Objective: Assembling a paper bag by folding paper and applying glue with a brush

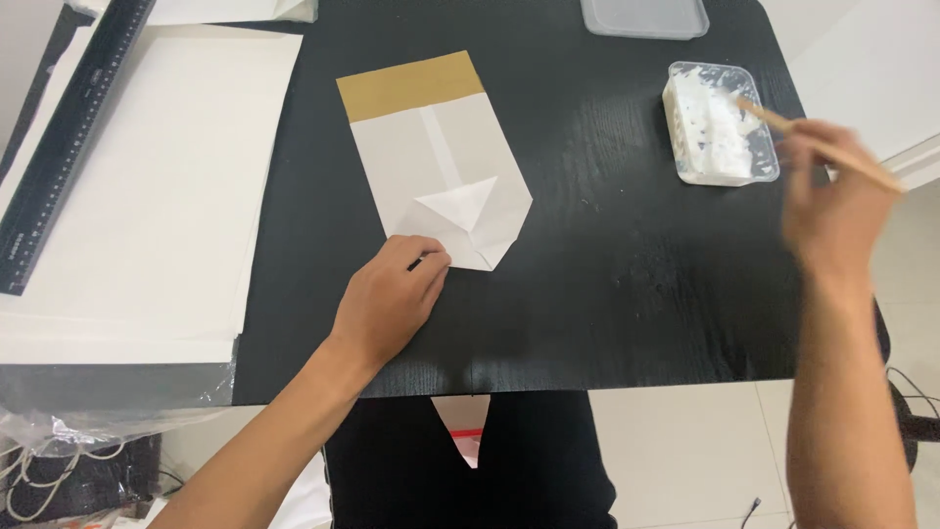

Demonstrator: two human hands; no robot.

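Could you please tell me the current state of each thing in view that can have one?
folded paper bag: flat, bottom flaps folded.
left hand: pressing the bag's lower corner.
right hand: blurred, gripping a wooden stick.
wooden stick: tip in the tub.
paste tub: open, holding white paste.
clear lid: off, lying apart.
ruler: resting on white sheets.

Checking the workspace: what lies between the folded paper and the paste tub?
Only bare black table between the folded paper and paste tub, in the head view.
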